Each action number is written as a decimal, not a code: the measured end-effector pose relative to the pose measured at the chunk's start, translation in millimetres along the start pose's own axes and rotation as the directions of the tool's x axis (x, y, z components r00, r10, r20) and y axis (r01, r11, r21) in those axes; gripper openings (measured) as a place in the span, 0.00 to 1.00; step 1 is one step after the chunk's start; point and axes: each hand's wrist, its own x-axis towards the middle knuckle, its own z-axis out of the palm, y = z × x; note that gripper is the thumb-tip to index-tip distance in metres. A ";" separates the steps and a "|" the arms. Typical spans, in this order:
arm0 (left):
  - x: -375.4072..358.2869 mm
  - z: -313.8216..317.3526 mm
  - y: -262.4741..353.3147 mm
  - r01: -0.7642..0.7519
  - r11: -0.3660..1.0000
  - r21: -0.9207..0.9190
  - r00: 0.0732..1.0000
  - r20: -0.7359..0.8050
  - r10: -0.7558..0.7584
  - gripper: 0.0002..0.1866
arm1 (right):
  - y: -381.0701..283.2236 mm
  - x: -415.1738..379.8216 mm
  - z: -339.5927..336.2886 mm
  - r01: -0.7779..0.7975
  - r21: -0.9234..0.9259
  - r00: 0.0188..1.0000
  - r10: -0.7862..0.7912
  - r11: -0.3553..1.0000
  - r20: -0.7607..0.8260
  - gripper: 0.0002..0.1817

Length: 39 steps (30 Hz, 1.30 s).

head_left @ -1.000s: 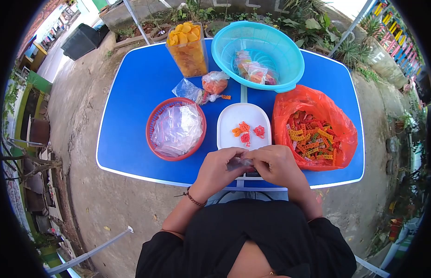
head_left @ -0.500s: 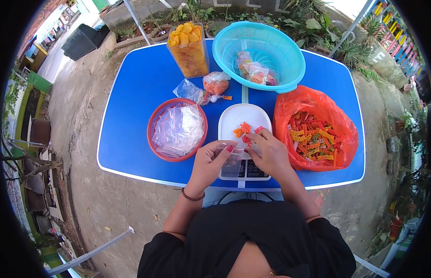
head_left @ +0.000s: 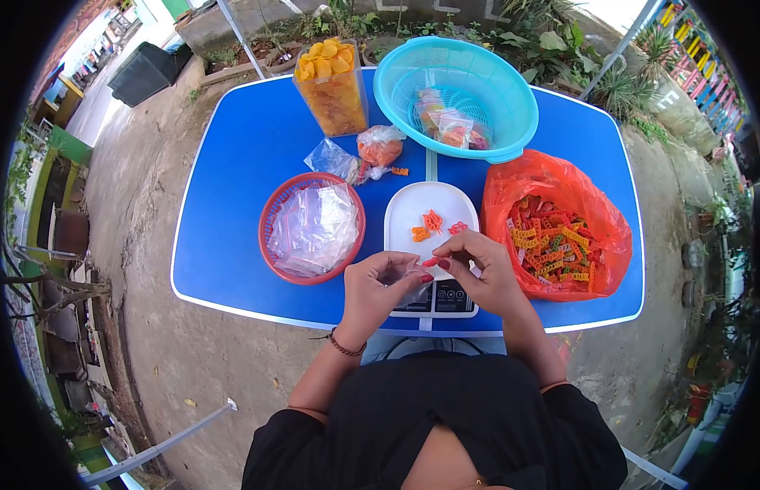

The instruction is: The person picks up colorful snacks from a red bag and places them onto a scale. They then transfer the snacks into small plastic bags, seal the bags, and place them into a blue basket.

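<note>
The red piece [head_left: 431, 262] has left the scale [head_left: 403, 214], your right hand [head_left: 482, 271] pinching it, your left hand [head_left: 373, 287] the bag [head_left: 414, 296], whose limpness may spill it.

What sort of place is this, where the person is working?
It looks like an outdoor yard or lane, perhaps near homes: bare concrete ground, plants along a low wall.

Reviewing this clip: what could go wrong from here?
The red piece pinched by the right hand might slip and drop onto the white scale.
The clear bag in the left hand looks thin and could crumple shut.
The right hand's fingers are close to the loose pink piece, so they might nudge it.
</note>
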 end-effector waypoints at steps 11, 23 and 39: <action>-2.2 3.1 5.7 -0.030 0.999 -0.041 0.998 0.061 0.032 0.15 | 1.8 -0.2 2.3 0.088 -0.031 0.995 -0.087 0.996 0.041 0.07; 8.4 -1.8 -13.0 0.147 0.641 -0.753 0.983 0.041 -0.176 0.14 | 30.0 12.9 23.2 0.121 -0.669 0.977 -0.209 0.734 -0.052 0.15; 1.0 7.3 -1.1 0.030 0.962 -0.270 0.999 -0.004 -0.033 0.15 | 7.7 5.0 9.5 0.043 0.052 0.972 -0.030 0.998 -0.233 0.12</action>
